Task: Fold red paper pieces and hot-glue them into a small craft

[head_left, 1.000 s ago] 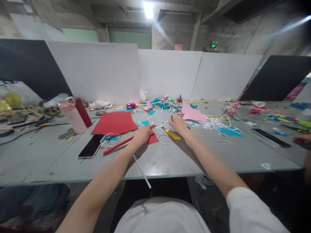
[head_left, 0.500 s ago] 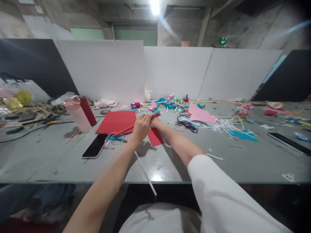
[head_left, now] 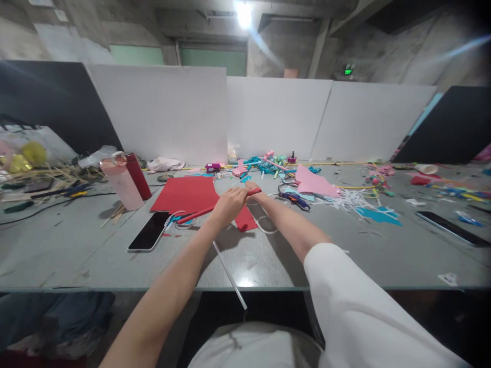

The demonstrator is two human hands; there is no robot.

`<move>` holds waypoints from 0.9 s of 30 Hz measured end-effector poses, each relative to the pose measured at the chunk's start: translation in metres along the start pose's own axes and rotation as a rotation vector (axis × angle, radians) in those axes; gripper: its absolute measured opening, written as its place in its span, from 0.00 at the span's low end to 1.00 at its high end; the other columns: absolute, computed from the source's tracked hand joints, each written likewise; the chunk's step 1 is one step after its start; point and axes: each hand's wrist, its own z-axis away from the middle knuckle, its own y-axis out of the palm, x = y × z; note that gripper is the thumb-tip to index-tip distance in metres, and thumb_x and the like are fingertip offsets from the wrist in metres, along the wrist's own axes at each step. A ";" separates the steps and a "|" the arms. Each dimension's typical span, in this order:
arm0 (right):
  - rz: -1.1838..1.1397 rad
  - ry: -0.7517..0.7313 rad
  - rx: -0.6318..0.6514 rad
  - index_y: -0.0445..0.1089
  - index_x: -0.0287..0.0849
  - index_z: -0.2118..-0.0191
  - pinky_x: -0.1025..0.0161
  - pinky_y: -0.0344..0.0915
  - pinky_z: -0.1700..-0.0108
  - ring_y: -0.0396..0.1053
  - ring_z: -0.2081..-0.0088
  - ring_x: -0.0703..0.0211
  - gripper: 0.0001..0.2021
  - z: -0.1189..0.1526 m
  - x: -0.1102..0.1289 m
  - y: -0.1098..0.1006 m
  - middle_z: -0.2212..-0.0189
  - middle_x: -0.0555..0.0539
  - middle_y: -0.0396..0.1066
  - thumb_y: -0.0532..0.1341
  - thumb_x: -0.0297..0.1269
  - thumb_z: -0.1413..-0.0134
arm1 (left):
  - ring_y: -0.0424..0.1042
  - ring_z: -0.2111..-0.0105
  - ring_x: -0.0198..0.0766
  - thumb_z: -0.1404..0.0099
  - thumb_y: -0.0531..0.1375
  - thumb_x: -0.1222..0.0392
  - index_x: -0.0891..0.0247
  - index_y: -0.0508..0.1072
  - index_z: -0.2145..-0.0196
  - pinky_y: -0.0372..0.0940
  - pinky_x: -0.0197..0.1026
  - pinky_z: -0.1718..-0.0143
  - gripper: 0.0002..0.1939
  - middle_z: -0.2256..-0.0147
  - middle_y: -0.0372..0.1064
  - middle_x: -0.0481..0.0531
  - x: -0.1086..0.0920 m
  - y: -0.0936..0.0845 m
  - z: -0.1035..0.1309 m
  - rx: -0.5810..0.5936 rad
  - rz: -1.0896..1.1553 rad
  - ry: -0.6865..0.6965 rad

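A thin red rolled paper strip (head_left: 196,214) runs slantwise through my hands, its left end near a phone and its right end past my fingers. My left hand (head_left: 229,202) is closed around its middle. My right hand (head_left: 253,190) is at the strip's right end, its fingers partly hidden by the strip and the left hand. Behind them on the left lies a large red sheet (head_left: 186,193). A smaller red piece (head_left: 245,220) lies just below the hands. White rings (head_left: 267,225) show beside my right wrist.
A black-screened phone (head_left: 149,232) lies left, near a pink bottle (head_left: 123,184) and a red bottle (head_left: 138,176). A silver rod (head_left: 230,276) juts over the front edge. At right are a blue glue gun (head_left: 295,199), pink paper (head_left: 316,182), white scraps (head_left: 356,197) and another phone (head_left: 454,228).
The red strip's right end has dropped slightly and shifted right, along with both hands. The left hand has moved a little to the right. The camera view has turned slightly.
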 end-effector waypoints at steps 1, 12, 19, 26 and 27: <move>0.023 0.033 0.027 0.73 0.37 0.65 0.69 0.68 0.56 0.77 0.59 0.57 0.06 -0.002 -0.003 -0.002 0.69 0.45 0.79 0.66 0.31 0.34 | 0.75 0.44 0.50 0.15 0.46 0.53 0.64 0.68 0.35 0.65 0.51 0.40 0.22 0.46 0.77 0.65 0.001 0.001 0.000 0.046 0.000 -0.013; -0.137 0.137 -0.031 0.82 0.37 0.67 0.68 0.69 0.65 0.78 0.69 0.57 0.08 0.024 -0.051 -0.074 0.74 0.45 0.81 0.65 0.32 0.42 | 0.78 0.53 0.50 0.16 0.47 0.54 0.63 0.69 0.45 0.66 0.45 0.52 0.15 0.56 0.78 0.62 0.006 0.007 0.000 0.202 -0.067 -0.182; -0.728 0.042 -0.598 0.77 0.41 0.64 0.65 0.65 0.73 0.66 0.77 0.63 0.27 0.089 -0.106 -0.116 0.75 0.50 0.73 0.68 0.66 0.42 | 0.79 0.53 0.48 0.16 0.51 0.56 0.61 0.70 0.45 0.66 0.42 0.56 0.12 0.53 0.79 0.61 -0.003 0.010 0.004 0.191 0.012 -0.258; -0.812 0.020 -0.692 0.73 0.44 0.63 0.64 0.68 0.71 0.68 0.75 0.61 0.33 0.122 -0.114 -0.105 0.74 0.50 0.73 0.64 0.75 0.44 | 0.79 0.51 0.46 0.16 0.50 0.54 0.60 0.74 0.44 0.66 0.42 0.56 0.16 0.48 0.79 0.60 -0.006 0.018 0.008 0.151 0.060 -0.288; -0.808 0.017 -0.710 0.72 0.44 0.62 0.64 0.68 0.71 0.68 0.75 0.61 0.33 0.123 -0.111 -0.105 0.73 0.49 0.73 0.64 0.75 0.43 | 0.79 0.50 0.46 0.16 0.50 0.54 0.60 0.74 0.43 0.66 0.41 0.55 0.16 0.48 0.79 0.61 -0.006 0.020 0.008 0.148 0.064 -0.288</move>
